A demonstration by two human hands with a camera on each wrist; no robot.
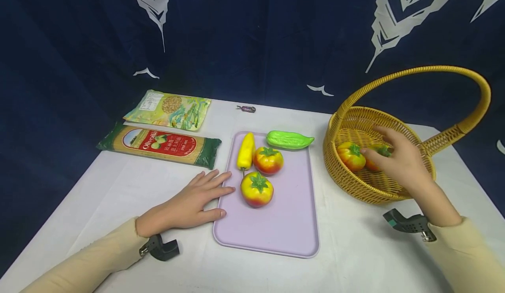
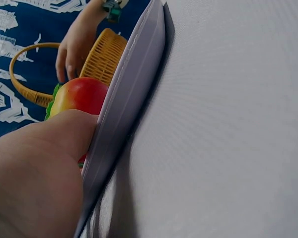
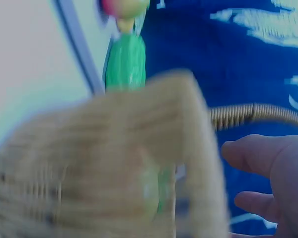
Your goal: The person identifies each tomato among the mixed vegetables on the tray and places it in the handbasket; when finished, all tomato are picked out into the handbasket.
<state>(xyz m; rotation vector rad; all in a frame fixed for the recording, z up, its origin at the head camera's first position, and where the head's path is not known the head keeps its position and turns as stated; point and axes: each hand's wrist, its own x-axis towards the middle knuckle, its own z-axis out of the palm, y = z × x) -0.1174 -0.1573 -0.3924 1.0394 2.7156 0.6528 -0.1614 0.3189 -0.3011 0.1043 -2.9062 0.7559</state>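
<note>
Wicker basket (image 1: 345, 181) contains two tomatoes (image 1: 351, 157); the right hand (image 1: 402, 159) is over them, thumb and fingers parted. The left hand (image 1: 189, 205), fingers spread, touches the lilac tray (image 1: 276, 231).

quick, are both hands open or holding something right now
Left hand: open, spread out at the edge of the lilac tray.
Right hand: open over the wicker basket, nothing visibly held.

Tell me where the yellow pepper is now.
In the head view, the yellow pepper lies on the tray, toward its far left corner, beside the farther tomato.
</note>
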